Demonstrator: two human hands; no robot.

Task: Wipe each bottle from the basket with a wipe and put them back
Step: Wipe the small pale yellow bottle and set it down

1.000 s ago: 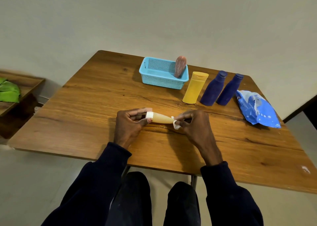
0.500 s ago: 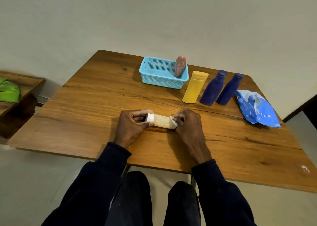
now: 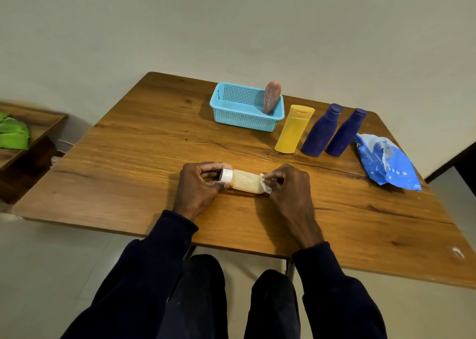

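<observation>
A pale yellow bottle [image 3: 244, 182] with a white cap lies sideways just above the table's middle. My left hand [image 3: 198, 186] grips its capped end. My right hand [image 3: 288, 186] pinches a small white wipe [image 3: 265, 186] against the bottle's other end. At the back stands a light blue basket [image 3: 231, 118] with one pinkish-brown bottle [image 3: 271, 100] leaning in its right corner. Right of the basket stand a yellow bottle [image 3: 293, 128] and two dark blue bottles [image 3: 320, 131], [image 3: 345, 133].
A blue wipes pack [image 3: 386, 162] lies on the wooden table [image 3: 128, 163] at the right, torn open at the top. A low wooden shelf [image 3: 33, 130] with a green cloth [image 3: 13, 135] stands to the left. My knees show under the table's near edge.
The bottle has turned in my hands and shows its broader face. My right hand with the wipe has slid left along it, then back toward the end.
</observation>
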